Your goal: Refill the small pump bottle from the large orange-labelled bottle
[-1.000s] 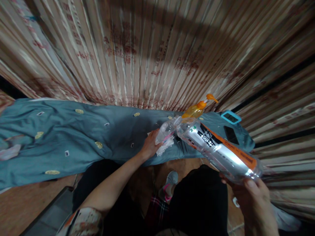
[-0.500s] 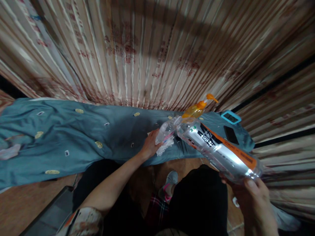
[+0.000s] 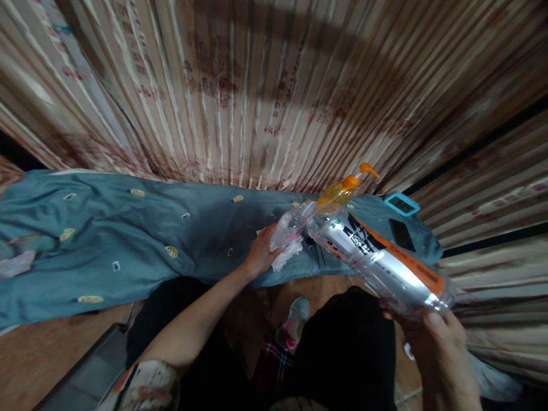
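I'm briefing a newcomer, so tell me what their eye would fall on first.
Probably the silver-and-orange bottle, slanting across the right side, its base in the right hand and its neck by the mouth of a clear bottle in the left hand. Just beyond them, the orange pump bottle stands out. Farther right, a blue-framed display catches the eye at the cloth's far end.

Pump bottle (image 3: 334, 194): hides its base behind the labelled bottle (image 3: 383, 264).
Label (image 3: 363, 237), small print: too blurred to read.
Left hand (image 3: 262, 251): disappears partly behind the clear bottle (image 3: 287, 224).
Right hand (image 3: 443, 337): curls fingers out of sight underneath.
White lacy cloth (image 3: 286, 258): lies partly covered by the clear bottle.
Blue-framed display (image 3: 401, 204): shows digits too small to read.
Pale bundle (image 3: 17, 265): cut by the left edge, too blurred to name.
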Motion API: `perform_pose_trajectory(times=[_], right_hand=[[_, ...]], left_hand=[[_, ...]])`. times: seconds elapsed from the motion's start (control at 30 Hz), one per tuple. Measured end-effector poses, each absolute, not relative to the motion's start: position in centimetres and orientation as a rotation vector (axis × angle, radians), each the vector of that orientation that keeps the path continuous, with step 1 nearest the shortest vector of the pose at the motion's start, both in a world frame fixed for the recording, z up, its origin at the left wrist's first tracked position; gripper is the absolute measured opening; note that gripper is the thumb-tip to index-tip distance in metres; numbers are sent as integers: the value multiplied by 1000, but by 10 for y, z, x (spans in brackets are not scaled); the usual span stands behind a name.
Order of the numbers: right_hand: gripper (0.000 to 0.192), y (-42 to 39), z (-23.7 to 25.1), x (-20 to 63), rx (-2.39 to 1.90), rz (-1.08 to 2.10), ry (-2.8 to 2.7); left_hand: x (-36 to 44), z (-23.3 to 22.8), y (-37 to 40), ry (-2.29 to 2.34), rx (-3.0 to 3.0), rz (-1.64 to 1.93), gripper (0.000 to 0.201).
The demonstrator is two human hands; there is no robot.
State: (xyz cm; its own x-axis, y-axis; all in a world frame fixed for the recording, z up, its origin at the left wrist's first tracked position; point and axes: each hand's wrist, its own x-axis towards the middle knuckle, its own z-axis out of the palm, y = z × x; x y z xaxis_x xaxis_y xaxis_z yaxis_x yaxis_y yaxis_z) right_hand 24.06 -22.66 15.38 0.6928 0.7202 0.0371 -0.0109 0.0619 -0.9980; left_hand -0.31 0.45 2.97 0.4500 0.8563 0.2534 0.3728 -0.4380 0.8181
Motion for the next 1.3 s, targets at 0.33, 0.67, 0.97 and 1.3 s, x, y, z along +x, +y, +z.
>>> perform_pose_trajectory(times=[0.33,0.67,0.97,1.3], right_hand=[[63,-229,146,248,-1401,629,-650],[58,-230,145,241,-1384,626,-662],[44,-230,150,217,-1398,622,-597],[51,-230,159,202,-1401,652,-582]], left_hand=[[-2,35,4,1049,1997,865,63],[-2,35,4,1051,1993,888,63],[-2,37,3,1056,1988,888,62],[-3,36,4,1044,2010,882,63]])
